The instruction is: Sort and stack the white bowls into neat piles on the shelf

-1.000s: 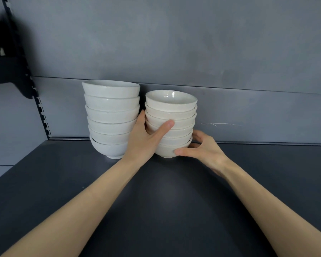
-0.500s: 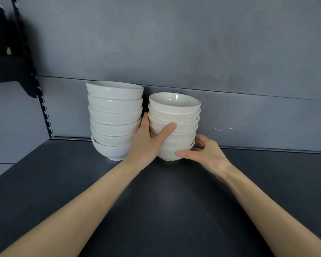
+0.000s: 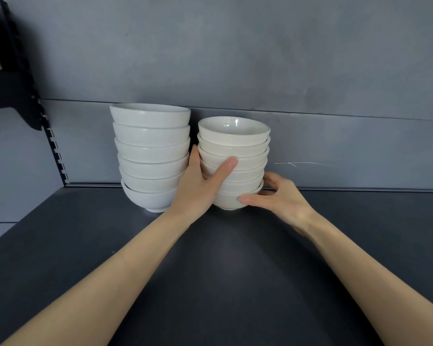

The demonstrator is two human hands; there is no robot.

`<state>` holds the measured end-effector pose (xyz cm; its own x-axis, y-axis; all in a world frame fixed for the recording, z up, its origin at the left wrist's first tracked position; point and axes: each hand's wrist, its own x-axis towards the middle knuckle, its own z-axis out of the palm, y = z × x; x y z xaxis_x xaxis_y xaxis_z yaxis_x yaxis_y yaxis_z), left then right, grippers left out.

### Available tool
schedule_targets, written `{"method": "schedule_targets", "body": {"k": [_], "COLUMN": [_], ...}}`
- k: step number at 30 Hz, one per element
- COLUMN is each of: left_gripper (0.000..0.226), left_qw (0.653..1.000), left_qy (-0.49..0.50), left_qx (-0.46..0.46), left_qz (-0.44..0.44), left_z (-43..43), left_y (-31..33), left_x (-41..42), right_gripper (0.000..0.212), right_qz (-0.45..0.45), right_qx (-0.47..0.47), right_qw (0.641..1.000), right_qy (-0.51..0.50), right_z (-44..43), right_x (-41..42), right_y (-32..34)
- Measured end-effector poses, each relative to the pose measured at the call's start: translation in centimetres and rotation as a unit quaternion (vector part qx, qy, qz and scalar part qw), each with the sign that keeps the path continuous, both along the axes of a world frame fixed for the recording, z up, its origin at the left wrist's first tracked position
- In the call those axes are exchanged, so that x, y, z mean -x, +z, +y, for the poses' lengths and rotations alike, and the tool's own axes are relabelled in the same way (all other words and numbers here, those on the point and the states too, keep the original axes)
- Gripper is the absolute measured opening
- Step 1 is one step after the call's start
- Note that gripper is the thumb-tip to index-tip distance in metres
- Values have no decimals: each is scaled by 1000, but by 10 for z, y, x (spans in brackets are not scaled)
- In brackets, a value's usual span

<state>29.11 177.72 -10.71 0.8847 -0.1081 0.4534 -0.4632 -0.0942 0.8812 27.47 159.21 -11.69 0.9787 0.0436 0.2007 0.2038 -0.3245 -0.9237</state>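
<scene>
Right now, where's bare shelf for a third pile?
Bare shelf right of the shorter pile, beyond the right hand, along the back panel; also left of the taller pile. Crowded: the gap between piles, filled by the left hand.

We seem to be in a shop or stockroom fitted with display shelving; a dark shelf [image 3: 60,245] backs onto grey metal panels [image 3: 260,58]; a slotted upright [image 3: 58,156] at the left carries a black bracket [image 3: 23,101]; identical white bowls stand like stock in a taller stack [image 3: 151,156] and a shorter stack [image 3: 245,146].
</scene>
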Motion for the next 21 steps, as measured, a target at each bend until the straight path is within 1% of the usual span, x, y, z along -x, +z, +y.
{"method": "schedule_targets", "body": {"k": [6, 10, 15, 18, 21], "left_gripper": [85, 83, 85, 82, 74], "left_qw": [1000, 1000, 999, 999, 999], "left_qy": [-1, 3, 34, 43, 44], "left_qx": [1, -1, -15, -19, -25], "left_qz": [3, 5, 6, 10, 14], "left_z": [0, 1, -2, -3, -2], "left_y": [0, 0, -2, -2, -2], "left_x": [1, 1, 3, 5, 9], "right_gripper": [72, 64, 70, 69, 73], "right_qz": [-1, -2, -3, 0, 4], "right_qx": [4, 32, 51, 60, 76], "right_qw": [1000, 999, 999, 998, 997], "right_qy": [-6, -6, -18, -16, -13], "right_z": [1, 1, 0, 0, -1], "right_x": [-2, 0, 0, 1, 2], "right_y": [-1, 2, 1, 1, 2]}}
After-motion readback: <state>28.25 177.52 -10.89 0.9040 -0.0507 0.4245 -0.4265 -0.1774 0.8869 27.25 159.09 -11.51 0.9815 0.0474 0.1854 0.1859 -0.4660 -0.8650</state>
